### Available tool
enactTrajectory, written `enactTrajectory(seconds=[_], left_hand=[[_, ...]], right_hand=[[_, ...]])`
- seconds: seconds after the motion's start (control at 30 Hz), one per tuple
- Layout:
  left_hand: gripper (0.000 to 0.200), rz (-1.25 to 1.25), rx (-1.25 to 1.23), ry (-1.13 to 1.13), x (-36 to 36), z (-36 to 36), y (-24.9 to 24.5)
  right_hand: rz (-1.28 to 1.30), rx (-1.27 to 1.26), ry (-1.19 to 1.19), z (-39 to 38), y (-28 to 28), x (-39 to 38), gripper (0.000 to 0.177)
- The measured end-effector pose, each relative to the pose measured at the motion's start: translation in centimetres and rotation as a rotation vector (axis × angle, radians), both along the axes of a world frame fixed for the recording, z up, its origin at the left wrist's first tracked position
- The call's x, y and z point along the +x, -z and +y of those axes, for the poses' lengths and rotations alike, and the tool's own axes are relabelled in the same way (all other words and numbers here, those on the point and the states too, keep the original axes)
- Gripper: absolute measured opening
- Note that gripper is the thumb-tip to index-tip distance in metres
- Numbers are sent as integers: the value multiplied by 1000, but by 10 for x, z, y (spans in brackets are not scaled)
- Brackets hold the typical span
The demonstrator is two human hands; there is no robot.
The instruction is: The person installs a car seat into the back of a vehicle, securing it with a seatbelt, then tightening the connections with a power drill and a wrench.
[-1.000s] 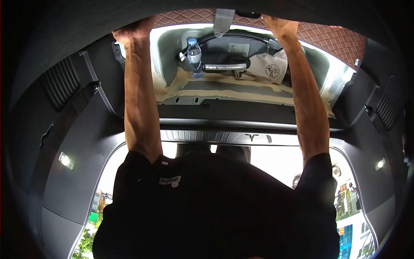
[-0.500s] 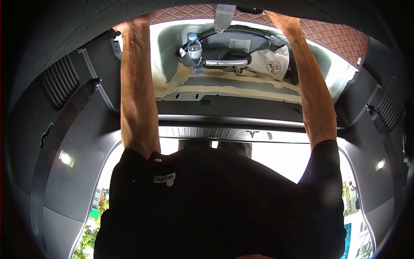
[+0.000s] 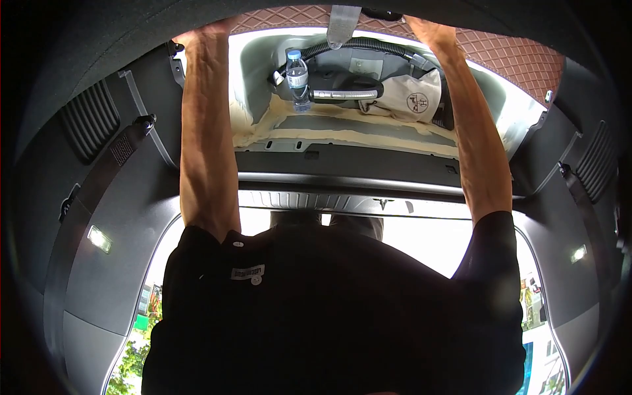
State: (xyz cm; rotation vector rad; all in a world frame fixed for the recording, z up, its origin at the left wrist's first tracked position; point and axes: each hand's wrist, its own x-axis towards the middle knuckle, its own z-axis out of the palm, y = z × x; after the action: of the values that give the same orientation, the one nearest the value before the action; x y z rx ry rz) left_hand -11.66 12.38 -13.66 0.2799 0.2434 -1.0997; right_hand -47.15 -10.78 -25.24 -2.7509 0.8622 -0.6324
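Brown quilted matting (image 3: 510, 59) shows in the car trunk (image 3: 368, 166) near left hand (image 3: 207, 33) and right hand (image 3: 432, 33), grips unclear.

The quilted mat (image 3: 510, 58) is reddish brown with paler diamond lines. The cloth bag (image 3: 411, 95) is cream, printed with a dark round emblem. The bottle (image 3: 297, 78) is clear, blue-capped, its label seemingly white and blue. The shirt (image 3: 342, 309) is black.

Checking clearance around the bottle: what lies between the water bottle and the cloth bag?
In the head view, a silver-and-black looped item lies between the water bottle and the cream cloth bag.
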Motion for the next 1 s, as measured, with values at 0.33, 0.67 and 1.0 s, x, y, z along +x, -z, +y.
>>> enactTrajectory(seconds=[0.33,0.67,1.0], left_hand=[[60,-9,-3,-9,1,1,0],[64,-2,2,-21,-2,1,4],[68,2,2,35,13,-3,21]], right_hand=[[-84,128,-122,0,-9,-5,31],[16,162,-86,-4,-9,-3,35],[21,124,-38,-10,-6,-6,37]])
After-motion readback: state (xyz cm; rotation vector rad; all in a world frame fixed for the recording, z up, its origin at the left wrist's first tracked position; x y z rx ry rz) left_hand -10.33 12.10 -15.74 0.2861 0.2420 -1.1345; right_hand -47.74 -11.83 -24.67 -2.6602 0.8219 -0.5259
